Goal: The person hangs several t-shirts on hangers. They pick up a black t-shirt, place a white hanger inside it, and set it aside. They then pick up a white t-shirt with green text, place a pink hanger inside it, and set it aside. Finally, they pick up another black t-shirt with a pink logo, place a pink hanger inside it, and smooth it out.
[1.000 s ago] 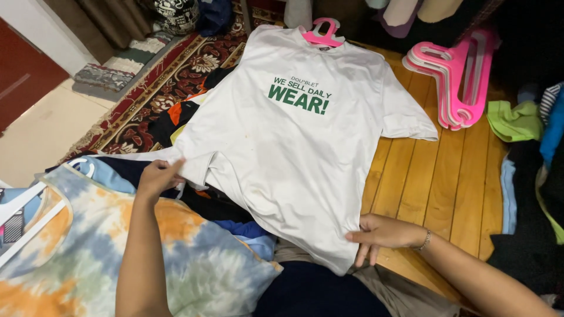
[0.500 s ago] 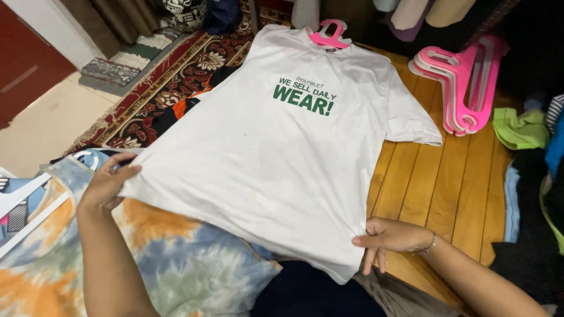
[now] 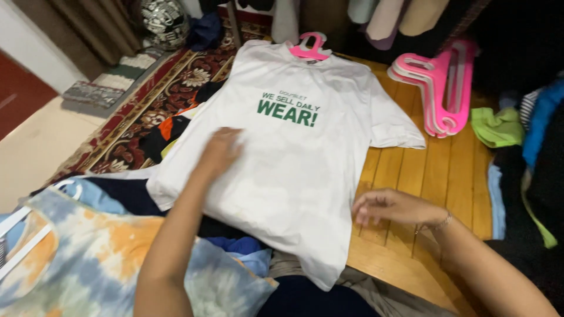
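Lying nearest to the person, a tie-dye garment in orange, blue and cream covers the lap, just left of the white T-shirt's lower hem, with dark blue cloth poking out beneath that hem. The left hand rests flat on the T-shirt's left half, below and left of the green print on its chest; the fingers lie loose and spread over the fabric, pinching nothing, though the hand is blurred. The right hand sits just off the T-shirt's right edge, over the wooden floor, fingers lightly curled and holding nothing; a thin bracelet shows at the wrist.

The T-shirt itself is spread face up on the floor, hem towards the person, collar away, its right sleeve splayed onto the boards. Left of the T-shirt a patterned red rug runs along, with a heap of black and orange clothing lying against the shirt's left side. At the T-shirt's collar sits a pink hanger. Right of the T-shirt, well apart, a stack of pink hangers lies on the boards, a lime-green cloth beside it. Beyond the collar, hanging clothes dangle.
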